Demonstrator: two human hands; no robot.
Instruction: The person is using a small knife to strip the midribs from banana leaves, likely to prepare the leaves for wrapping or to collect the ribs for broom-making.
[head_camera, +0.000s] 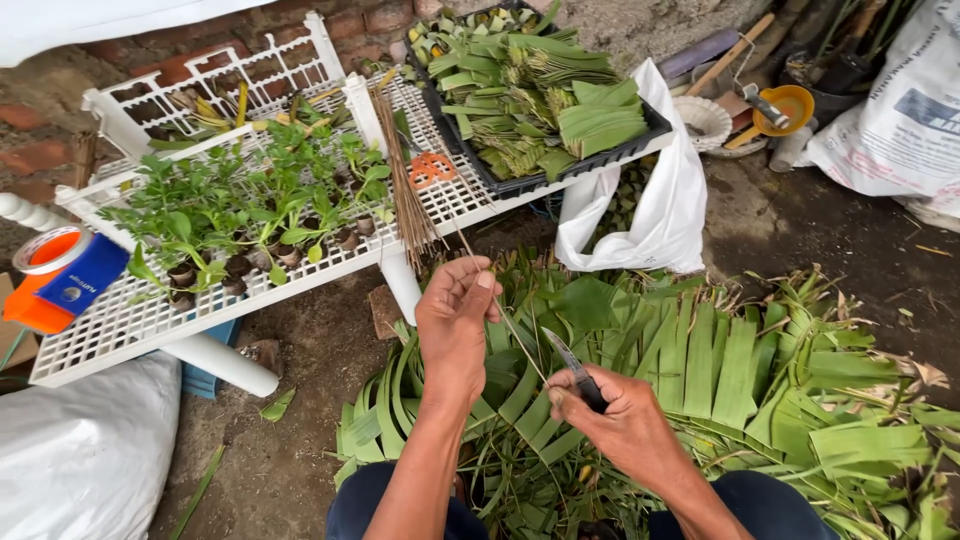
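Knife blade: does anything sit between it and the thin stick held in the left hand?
Nothing visible. The knife in the right hand already meets the stick, which the left hand pinches higher up. Palm leaves lie underneath, not between.

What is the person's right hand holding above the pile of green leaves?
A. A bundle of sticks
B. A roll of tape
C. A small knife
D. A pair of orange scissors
C: the right hand grips a small knife by its dark handle, the blade set against a thin stick that the left hand pinches above the leaves.
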